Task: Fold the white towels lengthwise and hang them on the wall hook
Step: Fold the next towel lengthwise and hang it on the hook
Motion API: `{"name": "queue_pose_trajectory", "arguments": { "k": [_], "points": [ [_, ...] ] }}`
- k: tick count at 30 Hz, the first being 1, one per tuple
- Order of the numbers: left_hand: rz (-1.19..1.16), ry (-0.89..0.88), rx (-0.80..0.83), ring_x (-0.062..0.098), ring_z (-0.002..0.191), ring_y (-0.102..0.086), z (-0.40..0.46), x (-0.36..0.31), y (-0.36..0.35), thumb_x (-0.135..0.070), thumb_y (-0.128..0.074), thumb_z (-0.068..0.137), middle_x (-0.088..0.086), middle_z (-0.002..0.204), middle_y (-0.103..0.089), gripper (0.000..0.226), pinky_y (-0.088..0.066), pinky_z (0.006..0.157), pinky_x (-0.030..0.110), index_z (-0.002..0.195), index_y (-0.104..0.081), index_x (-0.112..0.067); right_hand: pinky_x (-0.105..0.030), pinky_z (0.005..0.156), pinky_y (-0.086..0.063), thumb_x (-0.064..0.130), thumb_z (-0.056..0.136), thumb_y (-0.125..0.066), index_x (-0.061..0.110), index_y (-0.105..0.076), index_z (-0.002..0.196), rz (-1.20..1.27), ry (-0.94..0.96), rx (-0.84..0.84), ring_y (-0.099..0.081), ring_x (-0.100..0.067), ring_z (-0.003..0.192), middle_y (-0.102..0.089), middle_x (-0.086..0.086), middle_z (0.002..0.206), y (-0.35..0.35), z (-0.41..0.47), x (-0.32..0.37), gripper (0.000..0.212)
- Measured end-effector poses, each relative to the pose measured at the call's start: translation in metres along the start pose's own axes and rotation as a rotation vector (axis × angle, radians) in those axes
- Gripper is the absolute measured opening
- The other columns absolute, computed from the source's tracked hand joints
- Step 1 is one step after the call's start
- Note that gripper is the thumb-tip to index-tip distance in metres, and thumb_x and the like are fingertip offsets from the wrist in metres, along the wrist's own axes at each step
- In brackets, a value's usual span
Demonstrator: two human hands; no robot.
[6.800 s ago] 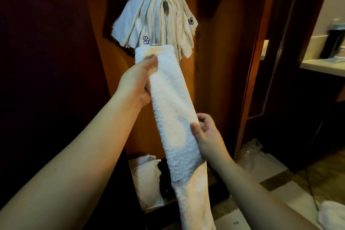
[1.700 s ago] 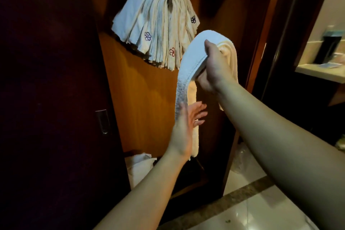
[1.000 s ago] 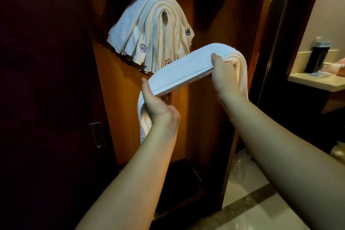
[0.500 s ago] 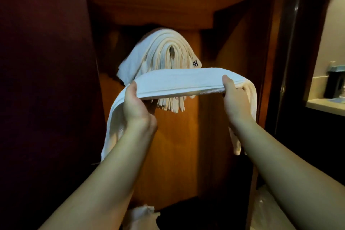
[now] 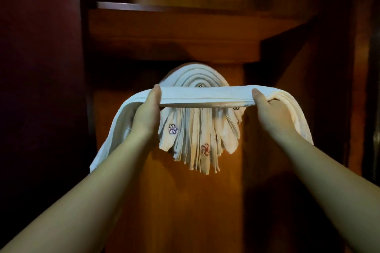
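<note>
Head view: left hand (image 5: 147,118) grips the folded white towel (image 5: 205,96), thumb on top; the towel stretches level in front of the hung towel stack (image 5: 197,129) on the wooden wall; right hand (image 5: 271,115) grips its other end.

Ahead of you stands an orange-brown wooden back panel (image 5: 185,201), lit warmly at its middle; above it a wooden shelf (image 5: 164,7) juts out, its front edge catching light; to your left a dark reddish-brown panel (image 5: 39,88) fills the side; the right side falls into shadow.
</note>
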State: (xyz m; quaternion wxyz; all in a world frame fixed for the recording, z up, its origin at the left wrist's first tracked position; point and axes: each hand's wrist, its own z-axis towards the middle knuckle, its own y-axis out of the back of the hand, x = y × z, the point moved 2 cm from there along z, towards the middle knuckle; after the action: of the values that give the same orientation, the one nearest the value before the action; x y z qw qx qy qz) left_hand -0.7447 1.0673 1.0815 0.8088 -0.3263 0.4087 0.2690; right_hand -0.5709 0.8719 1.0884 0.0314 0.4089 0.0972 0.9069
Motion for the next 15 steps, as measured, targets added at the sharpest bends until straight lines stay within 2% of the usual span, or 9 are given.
{"name": "queue_pose_trajectory", "arguments": {
  "k": [2,4,6,8,10,12,15],
  "points": [
    [0.039,-0.039,-0.017,0.004,0.079,-0.073,0.022,0.001,-0.011,-0.048,-0.052,0.1,-0.01,0.075,-0.076,0.03,-0.051,0.067,0.021,0.092,-0.068,-0.024,-0.028,0.082,-0.03,0.048,0.103,-0.04,-0.001,-0.068,0.114,-0.021,0.03,0.041,-0.049,-0.022,0.093,-0.065,-0.021,0.119,-0.008,0.026,-0.005,0.057],
    [0.104,-0.083,-0.041,0.009,0.096,-0.071,0.043,0.002,-0.019,-0.05,-0.051,0.099,-0.005,0.09,-0.077,0.032,-0.05,0.085,0.027,0.093,-0.07,-0.024,-0.028,0.081,-0.03,0.048,0.103,-0.039,-0.001,-0.069,0.109,-0.03,0.055,0.075,-0.049,-0.022,0.092,-0.066,-0.022,0.116,-0.015,0.051,-0.009,0.057],
    [0.161,-0.128,-0.061,0.013,0.108,-0.066,0.064,0.005,-0.024,-0.057,-0.051,0.096,-0.003,0.104,-0.075,0.039,-0.045,0.102,0.035,0.097,-0.073,-0.025,-0.03,0.085,-0.033,0.048,0.103,-0.039,-0.003,-0.069,0.11,-0.029,0.087,0.087,-0.056,-0.029,0.104,-0.065,-0.024,0.12,-0.023,0.074,-0.011,0.06],
    [0.179,-0.14,-0.057,0.014,0.112,-0.066,0.085,0.006,-0.026,-0.07,-0.054,0.086,-0.004,0.109,-0.075,0.049,-0.042,0.108,0.043,0.099,-0.077,-0.028,-0.032,0.089,-0.035,0.049,0.103,-0.039,-0.002,-0.069,0.111,-0.017,0.106,0.093,-0.057,-0.032,0.113,-0.065,-0.024,0.122,-0.031,0.093,-0.011,0.06],
    [0.174,-0.133,-0.055,0.015,0.11,-0.068,0.108,0.005,-0.029,-0.075,-0.058,0.078,-0.004,0.108,-0.076,0.054,-0.043,0.108,0.046,0.099,-0.078,-0.03,-0.032,0.087,-0.034,0.049,0.102,-0.039,0.001,-0.069,0.107,-0.001,0.122,0.099,-0.055,-0.029,0.105,-0.065,-0.021,0.118,-0.04,0.113,-0.009,0.057],
    [0.146,-0.129,-0.043,0.014,0.1,-0.072,0.128,0.0,-0.034,-0.064,-0.058,0.088,-0.002,0.097,-0.078,0.047,-0.049,0.103,0.041,0.097,-0.076,-0.022,-0.03,0.083,-0.031,0.049,0.103,-0.039,0.008,-0.067,0.102,0.006,0.144,0.102,-0.051,-0.025,0.097,-0.064,-0.019,0.115,-0.05,0.134,-0.006,0.05],
    [0.117,-0.148,-0.021,0.012,0.089,-0.074,0.159,-0.006,-0.042,-0.049,-0.054,0.098,-0.002,0.088,-0.078,0.034,-0.054,0.092,0.033,0.099,-0.071,-0.019,-0.03,0.083,-0.031,0.05,0.102,-0.04,0.004,-0.067,0.112,0.015,0.169,0.088,-0.056,-0.032,0.107,-0.064,-0.02,0.119,-0.066,0.165,-0.001,0.055]
  ]
}}
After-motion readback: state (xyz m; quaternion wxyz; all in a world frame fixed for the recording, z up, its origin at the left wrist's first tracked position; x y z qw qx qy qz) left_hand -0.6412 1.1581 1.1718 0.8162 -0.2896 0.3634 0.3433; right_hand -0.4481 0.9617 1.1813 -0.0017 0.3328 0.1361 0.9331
